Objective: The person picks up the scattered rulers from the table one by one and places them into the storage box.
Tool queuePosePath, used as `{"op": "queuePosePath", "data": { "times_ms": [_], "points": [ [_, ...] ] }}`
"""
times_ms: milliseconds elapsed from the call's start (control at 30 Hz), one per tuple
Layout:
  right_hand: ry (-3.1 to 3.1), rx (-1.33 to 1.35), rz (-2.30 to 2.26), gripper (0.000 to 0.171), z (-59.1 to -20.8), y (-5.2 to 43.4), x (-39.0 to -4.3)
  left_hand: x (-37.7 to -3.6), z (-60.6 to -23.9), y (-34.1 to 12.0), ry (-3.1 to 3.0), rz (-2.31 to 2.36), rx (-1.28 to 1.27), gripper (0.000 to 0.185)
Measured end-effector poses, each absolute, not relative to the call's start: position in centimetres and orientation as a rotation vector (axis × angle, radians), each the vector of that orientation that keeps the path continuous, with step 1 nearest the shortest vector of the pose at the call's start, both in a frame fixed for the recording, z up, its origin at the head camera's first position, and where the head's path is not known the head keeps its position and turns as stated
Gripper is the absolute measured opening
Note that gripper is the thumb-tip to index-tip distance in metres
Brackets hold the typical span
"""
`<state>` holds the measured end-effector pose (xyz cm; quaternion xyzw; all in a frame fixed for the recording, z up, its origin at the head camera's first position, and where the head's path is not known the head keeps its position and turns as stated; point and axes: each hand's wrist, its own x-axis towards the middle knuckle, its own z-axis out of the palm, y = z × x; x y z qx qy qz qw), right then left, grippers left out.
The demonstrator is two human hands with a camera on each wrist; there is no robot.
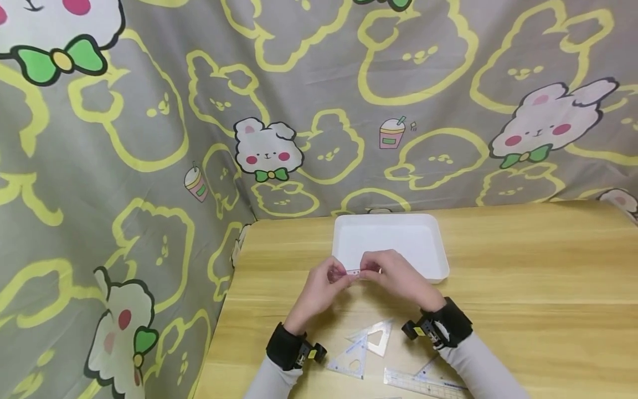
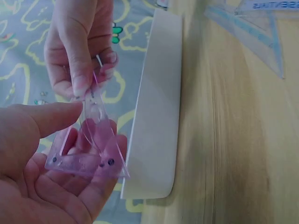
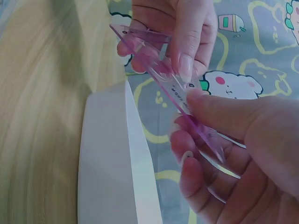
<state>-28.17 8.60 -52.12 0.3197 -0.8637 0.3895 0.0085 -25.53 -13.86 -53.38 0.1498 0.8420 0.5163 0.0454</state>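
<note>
Both hands hold a see-through pink set square [image 2: 86, 169] between them, in front of the white tray's near side. My left hand [image 1: 323, 285] grips one end, thumb on top and fingers curled beneath. Thumb and fingers of my right hand [image 1: 396, 276] pinch the other end. Dark print and scale marks show along the pink plastic [image 3: 156, 77] in the right wrist view. A clear curved edge shows under the right thumb there. On the table below the hands lie two clear set squares [image 1: 351, 359], overlapping, with blue markings.
The shallow white tray [image 1: 441, 257] stands at the back of the wooden table [image 1: 538, 277]. A clear straight ruler [image 1: 423, 381] lies near the front, partly under the right forearm, with another clear piece beside it. A patterned curtain [image 1: 319, 83] hangs behind and to the left.
</note>
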Motion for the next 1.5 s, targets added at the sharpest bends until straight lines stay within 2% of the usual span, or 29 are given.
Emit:
{"op": "queuePosePath", "data": {
  "times_ms": [300,533,867,1067,1500],
  "points": [
    [-2.657,0.817,1.256,0.004,-51.9,9.9,-28.7,-27.5,-53.4,-13.6,2.342,1.824,0.397,0.015],
    [-2.614,0.729,1.181,0.005,-52.5,10.8,-29.9,-29.5,-53.2,-13.3,2.394,1.779,0.432,0.011],
    [-2.712,0.692,1.163,0.005,-53.9,10.7,-31.4,-32.7,-52.9,-13.4,2.674,1.396,0.572,0.016],
    [-2.800,0.706,1.122,0.006,-54.7,10.6,-31.9,-34.4,-53.4,-13.4,2.726,1.156,0.710,0.009],
    [-2.873,0.822,1.063,0.016,-55.9,10.5,-32.6,-35.7,-52.8,-12.8,2.848,0.469,0.931,0.008]
  ]
}}
